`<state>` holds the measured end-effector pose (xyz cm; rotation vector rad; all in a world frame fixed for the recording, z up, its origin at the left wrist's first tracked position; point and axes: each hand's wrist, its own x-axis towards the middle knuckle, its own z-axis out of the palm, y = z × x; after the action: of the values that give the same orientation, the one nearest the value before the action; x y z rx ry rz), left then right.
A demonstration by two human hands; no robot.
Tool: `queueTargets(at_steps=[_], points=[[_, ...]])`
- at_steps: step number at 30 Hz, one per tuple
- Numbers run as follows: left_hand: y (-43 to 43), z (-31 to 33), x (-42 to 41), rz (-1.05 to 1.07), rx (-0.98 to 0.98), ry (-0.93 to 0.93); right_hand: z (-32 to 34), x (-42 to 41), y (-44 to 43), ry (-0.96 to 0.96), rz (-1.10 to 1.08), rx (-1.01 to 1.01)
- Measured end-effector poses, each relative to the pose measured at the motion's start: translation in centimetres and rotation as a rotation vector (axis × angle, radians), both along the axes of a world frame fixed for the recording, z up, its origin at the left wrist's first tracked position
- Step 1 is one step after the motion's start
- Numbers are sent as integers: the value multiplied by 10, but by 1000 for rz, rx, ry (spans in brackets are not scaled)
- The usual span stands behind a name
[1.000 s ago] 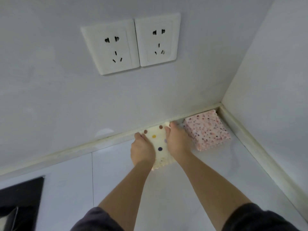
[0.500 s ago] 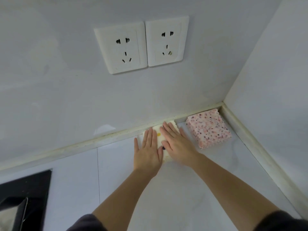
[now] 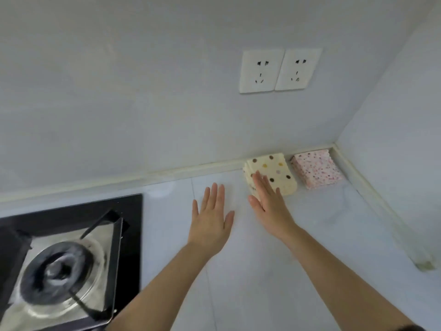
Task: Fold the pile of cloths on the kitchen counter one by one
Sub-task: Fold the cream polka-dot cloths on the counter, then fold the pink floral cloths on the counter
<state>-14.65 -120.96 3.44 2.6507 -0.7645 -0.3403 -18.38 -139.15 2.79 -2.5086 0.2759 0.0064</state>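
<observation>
A pale grey back wall and side wall meet at the far right corner of the white marbled surface, a cream sealing strip along the joint. Two white sockets (side by side) sit high on the back wall; a black gas hob occupies the left edge.

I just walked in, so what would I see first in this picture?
Two open hands reach out in the middle: the left hand over bare counter, the right hand at the near edge of a folded cream dotted cloth. A folded pink speckled cloth sits beside it in the corner. A black gas stove fills the lower left.
</observation>
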Motion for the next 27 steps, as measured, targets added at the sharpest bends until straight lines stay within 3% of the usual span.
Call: queueTargets(at_steps=[4,7,16,27], points=[[118,30,-52,102,-89,-1,35,-49,114,-102,-62,269],[218,54,-102,163,-164,-48,62,-93,218,-168,-58,342],[466,104,-194,376,-161,-220,100,-125,475,-174,238,140],[640,97,-136,584,-176,-295,102,-59,657,-177,433,80]])
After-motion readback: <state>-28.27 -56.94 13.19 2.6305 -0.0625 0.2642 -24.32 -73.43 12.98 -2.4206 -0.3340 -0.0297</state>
